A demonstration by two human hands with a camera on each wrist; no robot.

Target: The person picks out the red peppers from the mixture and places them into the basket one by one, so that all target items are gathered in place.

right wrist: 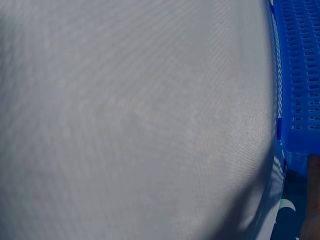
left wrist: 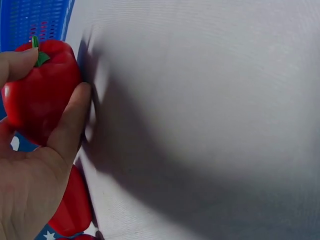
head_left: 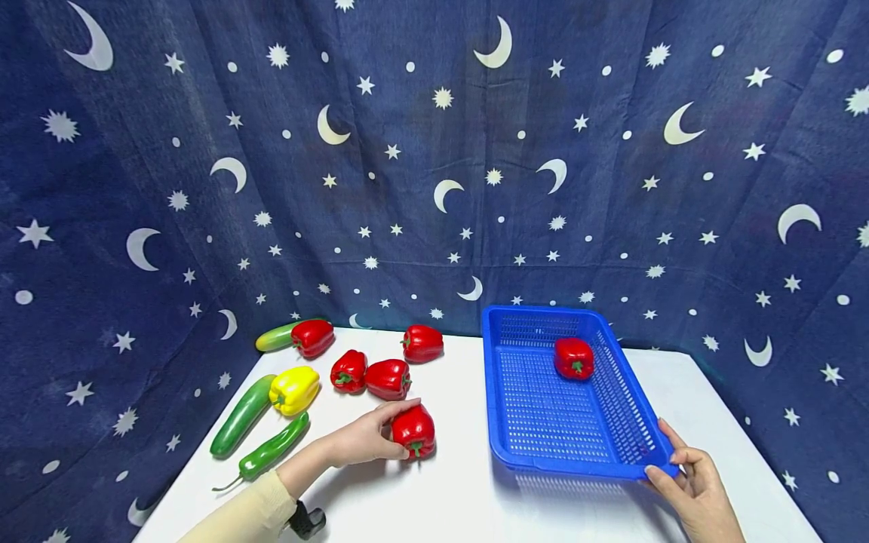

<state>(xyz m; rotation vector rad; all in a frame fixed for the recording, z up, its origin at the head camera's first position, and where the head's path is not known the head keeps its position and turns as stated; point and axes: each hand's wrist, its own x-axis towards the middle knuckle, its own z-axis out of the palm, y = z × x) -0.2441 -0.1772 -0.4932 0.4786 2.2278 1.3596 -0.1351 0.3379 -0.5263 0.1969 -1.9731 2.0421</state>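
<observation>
My left hand [head_left: 372, 437] grips a red bell pepper [head_left: 414, 431] near the front middle of the table, thumb on one side and fingers over the other. In the left wrist view the same pepper [left wrist: 47, 95] shows its green stem beside a fingertip. At the right, my right hand [head_left: 699, 483] pinches the near right corner of a blue plastic basket [head_left: 498, 422], whose near end looks raised off the table. One red bell pepper [head_left: 574, 359] lies inside the basket. Only a dark finger [right wrist: 312, 190] at the basket's corner appears in the right wrist view.
Several more red peppers, such as one [head_left: 423, 344] at the back, lie left of the basket. Further left are a yellow pepper [head_left: 294, 391], a green chili [head_left: 274, 446], a cucumber [head_left: 243, 416] and a yellow-green one [head_left: 274, 338]. A patterned curtain [head_left: 407, 188] borders the white table [head_left: 462, 483].
</observation>
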